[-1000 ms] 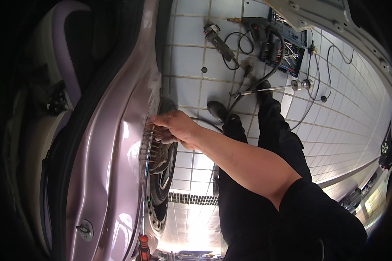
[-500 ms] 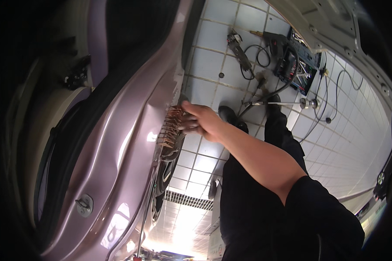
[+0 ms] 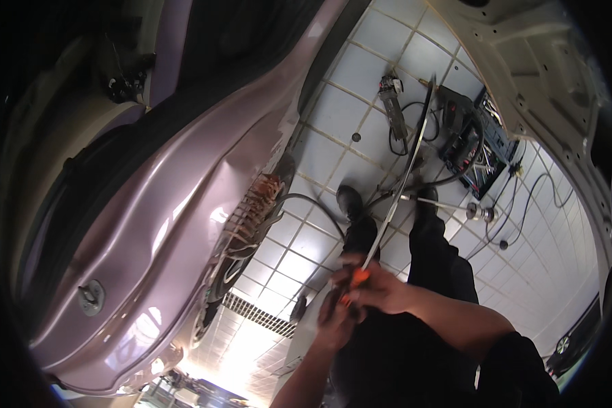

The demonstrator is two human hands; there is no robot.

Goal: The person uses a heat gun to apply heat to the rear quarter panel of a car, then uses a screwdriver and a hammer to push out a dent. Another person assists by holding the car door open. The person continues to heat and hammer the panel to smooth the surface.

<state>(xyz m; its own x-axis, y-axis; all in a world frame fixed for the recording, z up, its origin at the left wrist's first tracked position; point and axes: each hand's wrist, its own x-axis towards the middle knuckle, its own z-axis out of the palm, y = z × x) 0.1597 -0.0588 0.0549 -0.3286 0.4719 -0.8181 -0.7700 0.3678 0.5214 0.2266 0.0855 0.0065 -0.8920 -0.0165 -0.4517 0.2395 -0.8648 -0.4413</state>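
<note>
In front of my body, both hands are closed around the orange-and-dark handle point(image 3: 358, 277) of a long, thin metal rod point(image 3: 396, 204). The rod slants up and away over the floor, and its far end looks dark. My right hand point(image 3: 382, 291) wraps the handle from the right. Lower and to the left, my left hand point(image 3: 336, 318) grips its bottom end; its fingers are somewhat blurred. On the left stands a pinkish-purple car body point(image 3: 183, 183) with a row of copper-coloured tabs point(image 3: 255, 207) along its damaged lower edge, apart from both hands.
An angle grinder point(image 3: 392, 109) and an open toolbox point(image 3: 486, 178) lie on the tiled floor point(image 3: 360, 81) with loose cables. A metal rod with a cylindrical weight point(image 3: 479, 212) is near my feet. At upper right hangs a bare metal panel point(image 3: 523, 75). A door striker point(image 3: 90, 297) juts from the car body.
My right hand has left the copper-coloured tabs and moved down toward my body. My left hand has come into view. Both now hold the long rod by its orange handle. The view has shifted.
</note>
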